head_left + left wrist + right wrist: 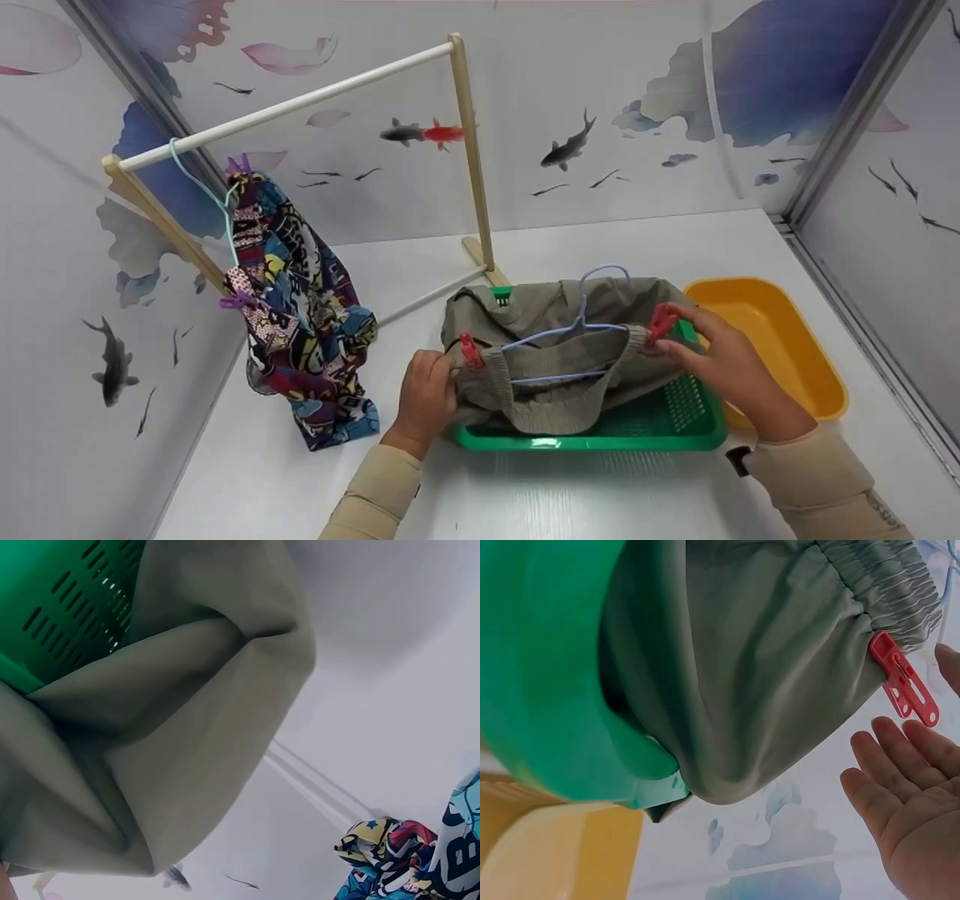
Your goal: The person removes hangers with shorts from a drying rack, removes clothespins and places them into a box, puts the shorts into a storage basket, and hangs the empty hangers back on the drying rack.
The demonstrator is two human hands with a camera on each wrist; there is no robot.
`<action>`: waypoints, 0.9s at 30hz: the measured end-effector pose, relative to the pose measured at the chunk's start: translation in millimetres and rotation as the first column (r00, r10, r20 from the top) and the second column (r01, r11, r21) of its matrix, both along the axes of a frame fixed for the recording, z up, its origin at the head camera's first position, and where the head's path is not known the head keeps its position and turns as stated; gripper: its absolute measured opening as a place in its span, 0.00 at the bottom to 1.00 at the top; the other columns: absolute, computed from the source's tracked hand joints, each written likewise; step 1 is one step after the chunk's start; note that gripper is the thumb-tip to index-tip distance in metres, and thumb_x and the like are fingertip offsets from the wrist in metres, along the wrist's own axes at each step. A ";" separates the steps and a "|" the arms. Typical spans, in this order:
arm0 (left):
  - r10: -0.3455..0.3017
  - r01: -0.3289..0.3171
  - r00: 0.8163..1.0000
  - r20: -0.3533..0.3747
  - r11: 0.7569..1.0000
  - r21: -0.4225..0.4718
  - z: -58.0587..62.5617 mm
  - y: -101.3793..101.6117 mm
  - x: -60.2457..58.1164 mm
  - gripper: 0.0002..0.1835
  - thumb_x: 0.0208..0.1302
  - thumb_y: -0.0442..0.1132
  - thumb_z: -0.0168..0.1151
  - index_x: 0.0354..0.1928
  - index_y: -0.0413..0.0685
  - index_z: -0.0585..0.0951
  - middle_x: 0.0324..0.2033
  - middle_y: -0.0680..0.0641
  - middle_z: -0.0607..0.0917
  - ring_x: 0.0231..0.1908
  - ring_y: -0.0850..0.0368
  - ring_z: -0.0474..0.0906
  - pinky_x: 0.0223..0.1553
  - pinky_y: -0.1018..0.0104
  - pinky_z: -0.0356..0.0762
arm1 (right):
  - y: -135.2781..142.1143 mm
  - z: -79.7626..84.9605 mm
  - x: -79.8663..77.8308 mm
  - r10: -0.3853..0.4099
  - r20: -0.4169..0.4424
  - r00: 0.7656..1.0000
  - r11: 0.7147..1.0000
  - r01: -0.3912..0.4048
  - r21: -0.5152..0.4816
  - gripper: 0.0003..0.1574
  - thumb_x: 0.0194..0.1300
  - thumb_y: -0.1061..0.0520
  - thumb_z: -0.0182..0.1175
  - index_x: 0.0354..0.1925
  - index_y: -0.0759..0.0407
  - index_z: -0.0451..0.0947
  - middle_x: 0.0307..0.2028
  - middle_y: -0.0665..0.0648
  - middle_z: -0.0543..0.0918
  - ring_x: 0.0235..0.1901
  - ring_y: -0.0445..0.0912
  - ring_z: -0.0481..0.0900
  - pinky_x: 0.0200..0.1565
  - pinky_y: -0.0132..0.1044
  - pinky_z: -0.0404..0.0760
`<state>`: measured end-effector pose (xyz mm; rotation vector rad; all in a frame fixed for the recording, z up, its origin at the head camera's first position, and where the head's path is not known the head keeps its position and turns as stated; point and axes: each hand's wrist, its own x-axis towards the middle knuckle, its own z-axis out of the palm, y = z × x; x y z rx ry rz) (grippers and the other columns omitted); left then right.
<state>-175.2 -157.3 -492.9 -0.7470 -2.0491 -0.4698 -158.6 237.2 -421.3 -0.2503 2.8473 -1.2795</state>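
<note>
Olive-grey pants (555, 409) with a gathered waistband lie over the green basket (592, 442), a light-blue hanger (581, 322) at their waist. Red clothespins fasten both sides of the waistband: a left clothespin (471, 351) and a right clothespin (904, 679). My left hand (427, 397) grips the pants' edge just beside the left clothespin; in the left wrist view the cloth hides nearly all of it. Around the right clothespin's handles, my right hand (720, 364) has thumb and fingers spread. The right wrist view shows its fingers (892, 765) extended, apart from the clothespin.
On the left stands a drying rack (300, 97) with a white bar and wooden legs. Patterned clothing (300, 322) hangs there from a mint hanger (199, 180) with purple clothespins (238, 289). Behind my right hand sits a yellow basin (780, 337). Printed walls enclose the white table (555, 495).
</note>
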 end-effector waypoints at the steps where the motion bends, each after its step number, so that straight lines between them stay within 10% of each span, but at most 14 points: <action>1: 0.000 0.000 1.000 0.001 1.000 -0.002 -0.9 -0.5 0.3 0.15 0.76 0.38 0.42 0.33 0.38 0.73 0.32 0.46 0.69 0.31 0.54 0.66 0.32 0.65 0.69 | -0.4 -0.3 -0.5 0.001 0.000 1.000 1.000 -0.001 -0.005 0.44 0.66 0.42 0.59 0.70 0.63 0.60 0.66 0.71 0.66 0.64 0.67 0.62 0.60 0.66 0.64; 7: -0.008 0.007 1.000 -0.015 0.999 -0.033 -4.9 -3.5 -0.7 0.03 0.59 0.25 0.56 0.34 0.37 0.74 0.32 0.45 0.71 0.33 0.52 0.67 0.35 0.62 0.72 | -2.8 -2.5 -3.2 0.002 -0.010 1.000 1.000 -0.002 -0.011 0.42 0.67 0.43 0.59 0.70 0.62 0.61 0.63 0.70 0.70 0.60 0.65 0.67 0.58 0.63 0.69; 12: 0.000 -0.003 0.999 -0.042 0.998 -0.060 -7.0 -5.1 -3.0 0.16 0.74 0.32 0.39 0.34 0.37 0.77 0.32 0.45 0.74 0.33 0.52 0.70 0.38 0.62 0.74 | -4.4 -3.3 -5.4 -0.004 0.001 1.000 1.000 0.004 -0.001 0.43 0.67 0.42 0.58 0.70 0.62 0.60 0.62 0.71 0.71 0.60 0.66 0.67 0.57 0.63 0.70; 27: 0.017 -0.020 0.999 -0.045 0.997 -0.072 -8.4 -8.7 -2.6 0.18 0.76 0.34 0.40 0.35 0.38 0.79 0.30 0.46 0.74 0.31 0.55 0.71 0.35 0.65 0.78 | -9.7 -5.1 -8.0 0.007 -0.061 0.998 1.000 -0.007 0.006 0.37 0.68 0.48 0.59 0.68 0.64 0.64 0.52 0.67 0.78 0.55 0.64 0.73 0.51 0.57 0.77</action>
